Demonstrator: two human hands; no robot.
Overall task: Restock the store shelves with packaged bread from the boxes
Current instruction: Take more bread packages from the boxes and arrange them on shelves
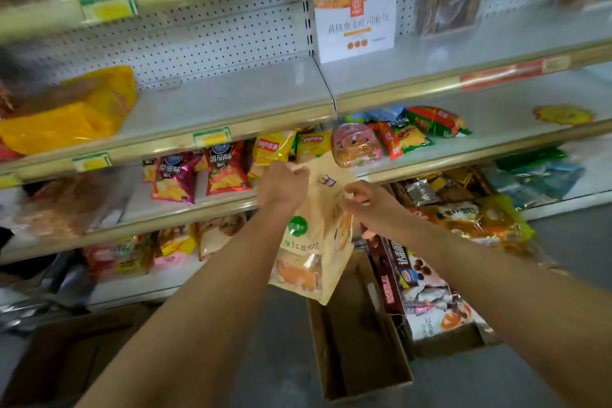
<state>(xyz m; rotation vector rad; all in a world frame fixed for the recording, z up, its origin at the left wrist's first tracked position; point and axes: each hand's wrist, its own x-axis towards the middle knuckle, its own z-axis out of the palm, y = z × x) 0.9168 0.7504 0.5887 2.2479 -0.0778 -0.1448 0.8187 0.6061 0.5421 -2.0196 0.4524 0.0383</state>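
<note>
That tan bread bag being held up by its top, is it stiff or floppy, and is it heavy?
The tan bread bag probably is floppy: it hangs from the left hand and right hand pinching its top, with the lower end creased. It seems light, since fingertips alone carry it. The glossy film may be slippery.

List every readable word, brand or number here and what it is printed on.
"红豆" on the beige bread bag held in both hands.
"Lay's 乐事" on the yellow chip bag.
"原滋味" on the purple chip bag.
"番茄味" on the red chip bag.
Shelf price tags: too blurred.
</note>
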